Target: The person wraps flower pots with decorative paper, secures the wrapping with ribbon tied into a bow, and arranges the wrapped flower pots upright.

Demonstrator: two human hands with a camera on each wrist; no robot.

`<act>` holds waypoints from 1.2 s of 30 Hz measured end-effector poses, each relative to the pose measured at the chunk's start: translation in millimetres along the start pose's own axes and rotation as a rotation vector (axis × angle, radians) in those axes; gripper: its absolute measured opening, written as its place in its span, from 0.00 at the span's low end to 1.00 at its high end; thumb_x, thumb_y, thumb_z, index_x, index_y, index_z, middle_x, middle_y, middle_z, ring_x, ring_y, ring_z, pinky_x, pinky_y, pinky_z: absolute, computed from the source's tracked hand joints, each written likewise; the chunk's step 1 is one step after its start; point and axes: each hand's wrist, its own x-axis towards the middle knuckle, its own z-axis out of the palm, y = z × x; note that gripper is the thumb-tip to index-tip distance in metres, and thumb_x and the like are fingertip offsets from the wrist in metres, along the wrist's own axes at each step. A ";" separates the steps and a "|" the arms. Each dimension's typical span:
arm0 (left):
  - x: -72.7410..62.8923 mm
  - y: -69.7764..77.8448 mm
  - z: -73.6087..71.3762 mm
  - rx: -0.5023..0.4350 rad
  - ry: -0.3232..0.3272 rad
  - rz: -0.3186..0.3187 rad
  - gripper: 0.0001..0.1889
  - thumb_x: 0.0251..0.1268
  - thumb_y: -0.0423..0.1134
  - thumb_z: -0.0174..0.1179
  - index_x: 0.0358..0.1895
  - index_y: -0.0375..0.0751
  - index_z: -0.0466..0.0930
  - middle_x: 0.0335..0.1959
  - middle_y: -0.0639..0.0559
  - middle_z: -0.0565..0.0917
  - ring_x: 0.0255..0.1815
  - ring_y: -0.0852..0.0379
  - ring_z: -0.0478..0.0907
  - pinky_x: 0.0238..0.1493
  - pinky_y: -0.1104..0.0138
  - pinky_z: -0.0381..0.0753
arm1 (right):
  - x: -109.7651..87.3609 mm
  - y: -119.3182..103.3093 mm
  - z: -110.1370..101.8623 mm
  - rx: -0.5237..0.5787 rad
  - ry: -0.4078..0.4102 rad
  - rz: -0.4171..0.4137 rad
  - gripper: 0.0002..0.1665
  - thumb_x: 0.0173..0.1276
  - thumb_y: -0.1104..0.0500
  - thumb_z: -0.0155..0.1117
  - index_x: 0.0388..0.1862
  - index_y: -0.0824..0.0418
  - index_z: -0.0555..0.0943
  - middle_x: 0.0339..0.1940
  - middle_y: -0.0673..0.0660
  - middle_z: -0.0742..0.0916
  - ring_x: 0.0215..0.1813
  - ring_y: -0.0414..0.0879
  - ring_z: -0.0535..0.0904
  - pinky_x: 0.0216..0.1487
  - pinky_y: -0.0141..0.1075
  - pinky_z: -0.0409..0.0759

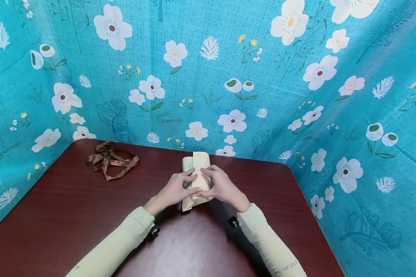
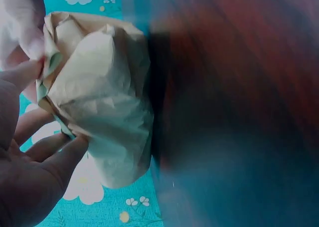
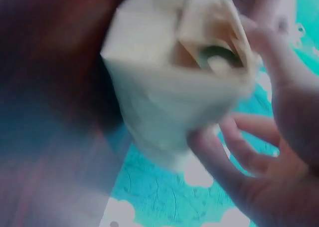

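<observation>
A package wrapped in cream paper (image 1: 201, 159) lies on the table towards its far edge. My left hand (image 1: 173, 188) grips its left side, with the thumb on the near part of the top and the fingers farther back. From the other side, my right hand (image 1: 225, 186) pinches the paper, its thumb close to the left one. The left wrist view shows creased wrapping paper (image 2: 99, 102) bunched along the edge between the fingers. In the right wrist view, folded paper at the package's end (image 3: 159, 82) leaves a gap with something dark green inside; the rest is hidden.
A brown ribbon (image 1: 105, 159) lies in loose loops at the far left of the dark red wooden table (image 1: 72, 215). A blue floral curtain (image 1: 201, 96) stands right behind the table and along its sides.
</observation>
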 end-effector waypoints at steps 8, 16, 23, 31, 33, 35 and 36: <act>-2.0 -3.8 -5.6 0.035 -0.024 0.028 0.33 0.61 0.48 0.74 0.65 0.33 0.77 0.73 0.34 0.69 0.72 0.40 0.70 0.58 0.56 0.80 | 1.6 12.2 -6.9 0.065 -0.100 -0.024 0.50 0.57 0.47 0.81 0.73 0.68 0.72 0.70 0.64 0.74 0.69 0.58 0.70 0.62 0.51 0.79; -6.8 -8.1 -9.9 0.144 0.018 0.073 0.32 0.55 0.42 0.78 0.60 0.30 0.80 0.74 0.38 0.70 0.70 0.40 0.73 0.59 0.56 0.81 | 5.8 0.3 10.3 0.079 -0.071 -0.053 0.50 0.59 0.51 0.80 0.75 0.68 0.69 0.74 0.65 0.74 0.74 0.55 0.71 0.64 0.45 0.78; -8.3 -9.5 -11.3 0.409 0.047 0.202 0.25 0.52 0.45 0.79 0.51 0.35 0.89 0.71 0.46 0.76 0.77 0.37 0.62 0.73 0.45 0.65 | 4.8 -10.1 21.0 0.034 -0.011 0.003 0.50 0.57 0.53 0.81 0.75 0.65 0.70 0.74 0.65 0.74 0.75 0.56 0.70 0.66 0.46 0.77; -7.1 -10.5 -25.1 0.278 -0.171 0.209 0.35 0.55 0.41 0.77 0.66 0.31 0.77 0.77 0.43 0.67 0.74 0.46 0.69 0.66 0.57 0.76 | 1.8 -11.2 30.6 -0.084 0.093 -0.019 0.50 0.52 0.53 0.85 0.72 0.65 0.73 0.71 0.63 0.78 0.73 0.55 0.73 0.67 0.45 0.76; -5.6 -9.3 -29.8 0.258 -0.241 0.198 0.40 0.51 0.41 0.80 0.68 0.32 0.74 0.79 0.44 0.64 0.76 0.47 0.67 0.67 0.57 0.75 | 0.6 -10.7 31.9 -0.088 0.111 -0.009 0.50 0.51 0.54 0.85 0.72 0.65 0.73 0.71 0.63 0.78 0.73 0.55 0.73 0.67 0.45 0.76; -4.5 -8.0 -32.7 0.261 -0.293 0.186 0.44 0.48 0.41 0.81 0.70 0.33 0.73 0.80 0.46 0.61 0.77 0.48 0.65 0.67 0.58 0.76 | -0.5 -10.3 32.7 -0.077 0.123 0.003 0.50 0.51 0.54 0.85 0.72 0.65 0.73 0.71 0.63 0.78 0.73 0.55 0.73 0.67 0.46 0.76; -4.1 -7.6 -33.4 0.270 -0.308 0.186 0.44 0.47 0.41 0.82 0.70 0.34 0.73 0.81 0.46 0.60 0.77 0.48 0.65 0.66 0.58 0.76 | -1.1 -9.9 33.1 -0.073 0.127 0.004 0.50 0.51 0.54 0.85 0.72 0.65 0.73 0.71 0.63 0.78 0.72 0.55 0.74 0.66 0.46 0.77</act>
